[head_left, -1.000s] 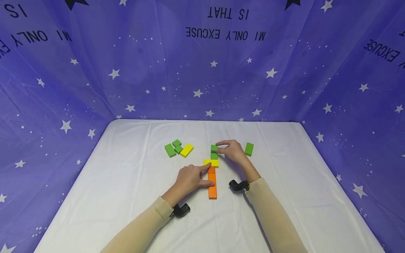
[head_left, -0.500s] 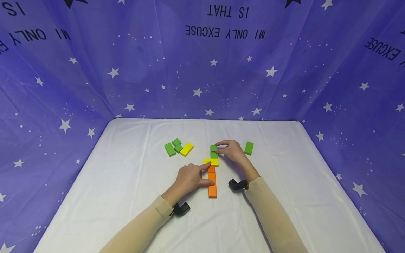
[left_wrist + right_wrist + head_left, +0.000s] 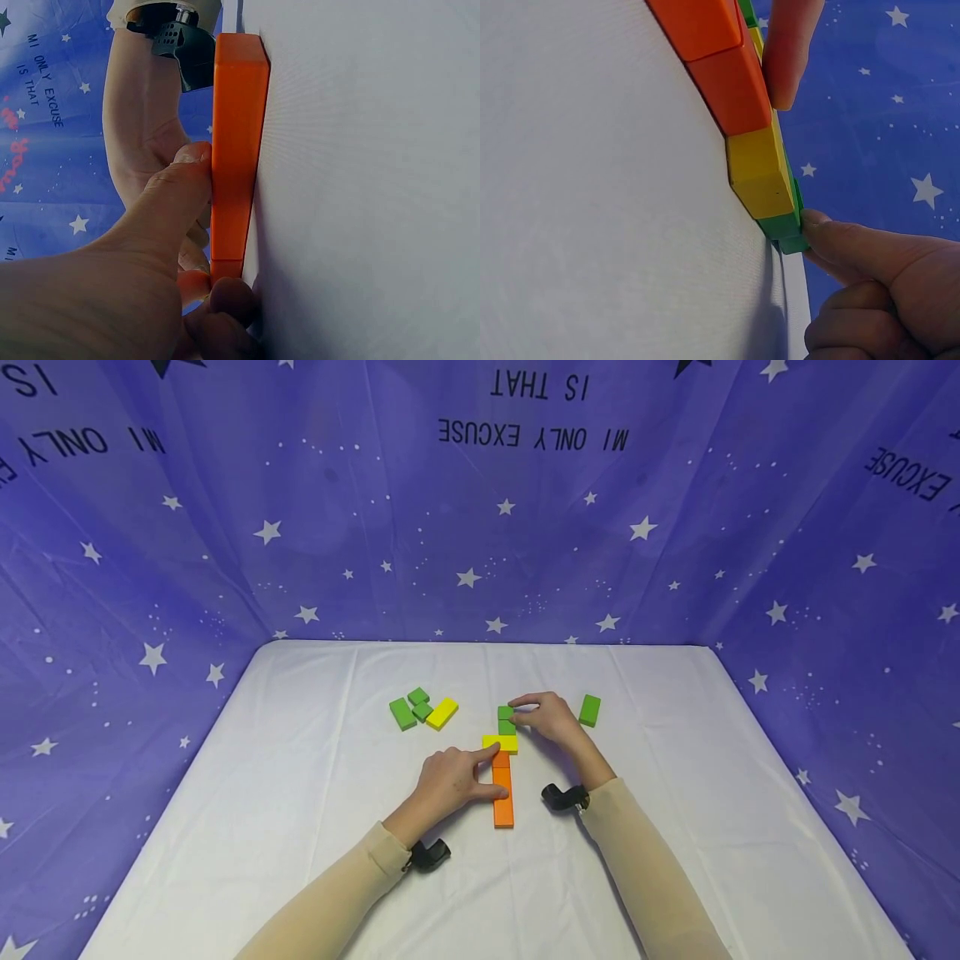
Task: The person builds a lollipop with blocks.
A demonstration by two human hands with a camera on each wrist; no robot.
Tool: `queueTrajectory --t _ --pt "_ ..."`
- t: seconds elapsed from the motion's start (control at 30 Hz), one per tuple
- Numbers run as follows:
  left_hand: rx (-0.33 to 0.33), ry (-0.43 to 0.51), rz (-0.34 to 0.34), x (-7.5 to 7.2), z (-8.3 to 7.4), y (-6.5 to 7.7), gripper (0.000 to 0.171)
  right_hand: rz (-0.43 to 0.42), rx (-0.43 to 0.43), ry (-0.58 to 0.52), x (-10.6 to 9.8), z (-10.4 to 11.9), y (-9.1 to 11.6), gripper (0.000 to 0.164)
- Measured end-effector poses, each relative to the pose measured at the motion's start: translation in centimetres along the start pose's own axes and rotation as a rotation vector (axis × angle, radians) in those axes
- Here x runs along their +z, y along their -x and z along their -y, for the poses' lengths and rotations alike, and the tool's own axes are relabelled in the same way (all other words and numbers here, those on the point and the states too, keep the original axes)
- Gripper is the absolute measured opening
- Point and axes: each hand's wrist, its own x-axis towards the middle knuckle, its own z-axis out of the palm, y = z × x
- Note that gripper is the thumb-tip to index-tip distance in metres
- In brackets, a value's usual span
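A row of blocks lies on the table. It runs from a long orange block (image 3: 504, 814) to a small orange block (image 3: 501, 760), then a crosswise yellow block (image 3: 512, 741) and two small green ones. My left hand (image 3: 447, 777) rests its thumb on the long orange block, its index fingertip at the yellow block. My right hand (image 3: 553, 718) pinches the far green block (image 3: 504, 712) between thumb and index finger, against the near green block (image 3: 507, 727). In the right wrist view, the right thumb (image 3: 829, 229) lies at the green end, past the yellow block (image 3: 761, 172).
Left of the row lie a long green block (image 3: 402, 714), two small green blocks (image 3: 418, 696) and a yellow block (image 3: 442, 714). Another long green block (image 3: 590, 711) lies beyond the right wrist. A starry purple curtain (image 3: 480, 543) surrounds the white-covered table (image 3: 315, 718).
The far green block, in my right fingers, has come down slightly and closer to the near green block. My left hand keeps its place on the row.
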Motion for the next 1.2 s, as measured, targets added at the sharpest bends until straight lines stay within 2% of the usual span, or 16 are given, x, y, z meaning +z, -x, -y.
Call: queueTrajectory --t 0.87,1.2 --pt "0.003 0.007 -0.002 0.2 0.1 0.1 0.083 0.009 0.006 -0.007 0.1 -0.3 0.0 0.041" --pt "0.004 0.009 -0.006 0.2 0.1 0.1 0.083 -0.005 -0.002 -0.028 -1.0 0.2 0.3 0.043"
